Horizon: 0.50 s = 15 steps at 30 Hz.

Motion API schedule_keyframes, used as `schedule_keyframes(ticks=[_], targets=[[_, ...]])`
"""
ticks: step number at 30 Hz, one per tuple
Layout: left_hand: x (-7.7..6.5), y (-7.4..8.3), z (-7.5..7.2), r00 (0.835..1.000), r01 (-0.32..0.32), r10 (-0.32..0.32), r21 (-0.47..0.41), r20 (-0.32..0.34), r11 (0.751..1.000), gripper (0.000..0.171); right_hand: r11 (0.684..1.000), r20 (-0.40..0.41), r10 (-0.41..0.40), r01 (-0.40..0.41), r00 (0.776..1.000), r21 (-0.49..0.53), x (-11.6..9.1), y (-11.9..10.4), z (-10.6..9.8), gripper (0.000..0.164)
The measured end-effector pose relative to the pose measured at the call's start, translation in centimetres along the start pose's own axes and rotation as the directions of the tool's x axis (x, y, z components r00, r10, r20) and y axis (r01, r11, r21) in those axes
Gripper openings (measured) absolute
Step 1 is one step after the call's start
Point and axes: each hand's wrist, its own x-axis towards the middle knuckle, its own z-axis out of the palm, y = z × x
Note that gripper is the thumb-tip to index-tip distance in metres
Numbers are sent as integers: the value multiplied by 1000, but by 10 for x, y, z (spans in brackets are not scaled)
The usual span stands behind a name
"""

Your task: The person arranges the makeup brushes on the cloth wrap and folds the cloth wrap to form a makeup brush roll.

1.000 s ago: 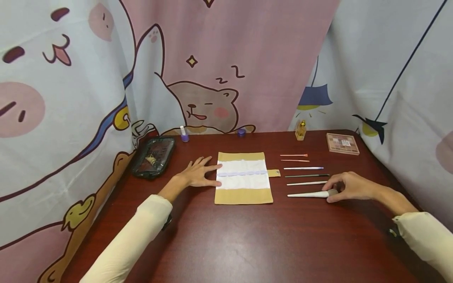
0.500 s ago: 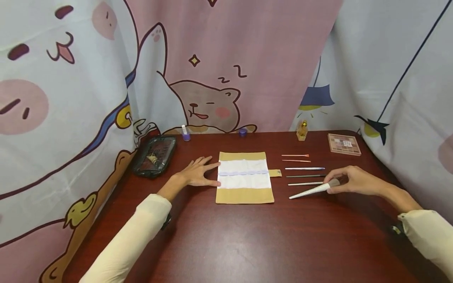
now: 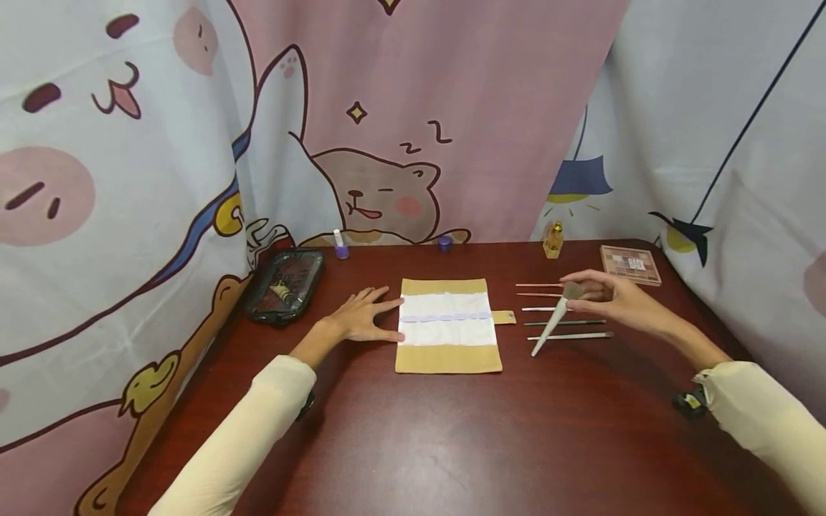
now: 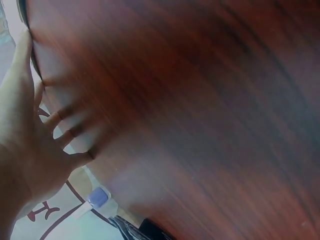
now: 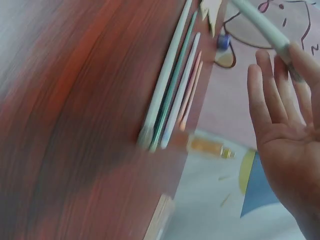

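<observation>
A large makeup brush (image 3: 551, 326) with a white handle is pinched by my right hand (image 3: 613, 301) near its bristles. Its handle slants down and left above the table. Below and behind it lies a row of several slimmer brushes (image 3: 571, 337), partly covered by the hand and brush. In the middle, a yellow brush roll (image 3: 445, 360) lies unrolled, with a white inner panel and a snap strap (image 3: 503, 317) at right. My left hand (image 3: 355, 317) rests with fingers spread, thumb and index fingertip touching the roll's left edge. The right wrist view shows the pinched brush (image 5: 262, 24) too.
Far left lies a black tray (image 3: 284, 287) with a small item inside. Along the back edge stand a purple nail polish bottle (image 3: 341, 251), a small purple jar (image 3: 444, 243) and a gold bottle (image 3: 553, 242). An eyeshadow palette (image 3: 631, 264) lies at back right.
My right hand has lifted the large makeup brush off the table and moved it back and left, tilting its handle downward. My left hand stays in place at the roll.
</observation>
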Motion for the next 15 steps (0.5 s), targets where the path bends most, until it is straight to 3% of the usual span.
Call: schedule_keyframes(ticks=[4,6,11,15], targets=[[1,-1,1,1000,3,-3,-2,-15,1000,95,971,-12,-49,50,999,236,17,-5,8,35],[1,0,0,1000,5,-6,-5,-16,1000,95,955,-38,-52,61,998,291,25,-8,12,29],[0,0,0,1000,4,-4,1,-12,1000,95,977,-140,-7,36,990,209,42,-13,24,27],[0,0,1,1000,0,0,-1,-15,1000,94,981,-159,-17,47,987,188,53,-16,32,25]])
